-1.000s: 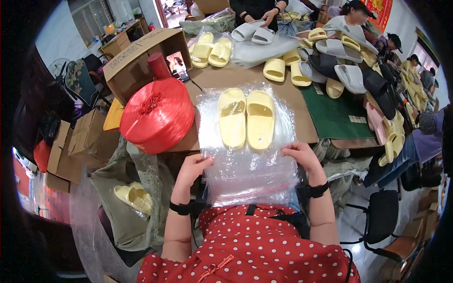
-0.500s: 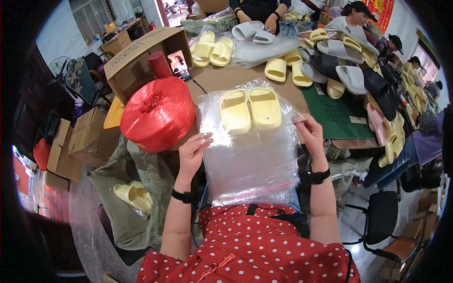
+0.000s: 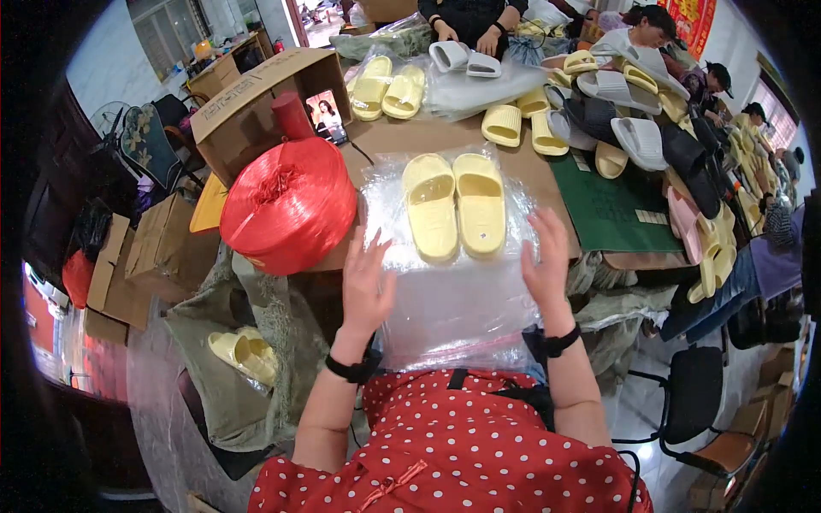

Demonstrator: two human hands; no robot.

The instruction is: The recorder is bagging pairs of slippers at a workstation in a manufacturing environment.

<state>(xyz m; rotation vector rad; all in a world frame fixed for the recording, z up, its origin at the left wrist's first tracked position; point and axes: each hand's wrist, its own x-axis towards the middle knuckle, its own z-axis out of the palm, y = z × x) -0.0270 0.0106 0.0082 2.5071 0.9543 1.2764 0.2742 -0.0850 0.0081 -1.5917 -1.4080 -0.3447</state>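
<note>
Between the left hand [image 3: 366, 278] and the right hand [image 3: 547, 256] lies a clear plastic bag [image 3: 457, 299] with a pair of pale yellow slippers [image 3: 455, 205] inside it, set side by side at the bag's far end, just beyond the fingertips of both hands. The slippers are smooth, rounded slides with wide single straps; the one nearer the right hand carries a tiny dark dot on its footbed. The bag is crinkled and glossy, so its edges are hard to trace against the brown counter [image 3: 402, 137], and its near end drops over the counter edge toward the person's red dotted shirt, where it is partly hidden. Both hands are spread flat with fingers apart, the left resting on the bag's left edge, the right on its right edge; whether the palms press down or only lie there cannot be told. Each wrist wears a dark band.

Just beyond the left hand, on its outer side, sits a big red spool of plastic twine [image 3: 291, 205], and behind that an open cardboard box [image 3: 256, 103]. Beyond the right hand lies a green mat [image 3: 611, 209], and past it a heap of loose slippers [image 3: 624, 111] in cream, grey, black and pink, many overlapping so single pairs are hard to pick out. At the counter's far side another person's hands [image 3: 466, 34] hold a white pair; that person is cut off by the upper edge.
</note>
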